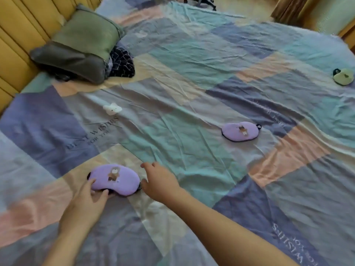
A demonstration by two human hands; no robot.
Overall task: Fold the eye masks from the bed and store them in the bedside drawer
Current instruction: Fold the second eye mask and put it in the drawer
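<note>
A purple eye mask (115, 178) with a small bear print lies flat on the patchwork bedspread (192, 150), close to me. My left hand (88, 200) touches its near left edge, thumb and fingers at the rim. My right hand (159, 181) is at the mask's right end, fingers loosely curled, thumb near the black strap. A second purple eye mask (240, 130) lies farther out in the middle of the bed. A pale green eye mask (343, 76) sits at the far right. No drawer is in view.
Two stacked pillows (80, 47), green over grey, lean on the yellow padded headboard (19, 35) at the upper left, with dark patterned cloth (123, 63) beside them. A small white soft thing (112, 109) lies on the bedspread left of centre.
</note>
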